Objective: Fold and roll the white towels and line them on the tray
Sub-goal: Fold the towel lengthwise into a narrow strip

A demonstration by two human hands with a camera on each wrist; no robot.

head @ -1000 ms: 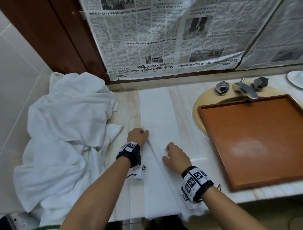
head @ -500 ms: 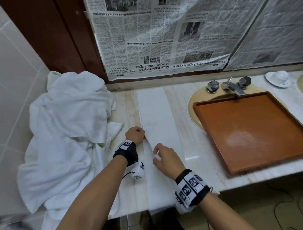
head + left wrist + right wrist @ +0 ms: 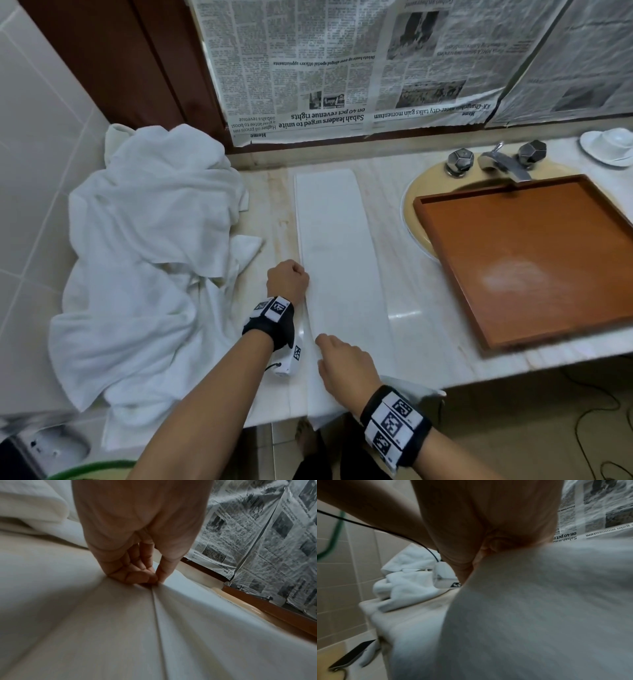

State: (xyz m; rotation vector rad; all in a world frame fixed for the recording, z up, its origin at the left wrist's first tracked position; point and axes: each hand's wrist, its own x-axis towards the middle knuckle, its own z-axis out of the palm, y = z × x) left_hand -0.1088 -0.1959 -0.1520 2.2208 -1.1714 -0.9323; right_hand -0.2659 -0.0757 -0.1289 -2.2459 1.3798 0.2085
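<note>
Towels [image 3: 137, 260] lie heaped at the table's [image 3: 404, 212] left end, against the tiled wall. Just right of the heap, the left hand [image 3: 287, 280] pinches the left edge of a long folded towel [image 3: 337, 260] between thumb and fingertips [image 3: 152, 579]. This towel runs as a narrow strip from the newspaper-covered back wall to the front edge, where its near end hangs over. The right hand [image 3: 346, 365] grips the same edge nearer the front, fingers curled into the cloth. Further right, the tray [image 3: 534, 260] sits over the sink, below the tap [image 3: 501, 164].
</note>
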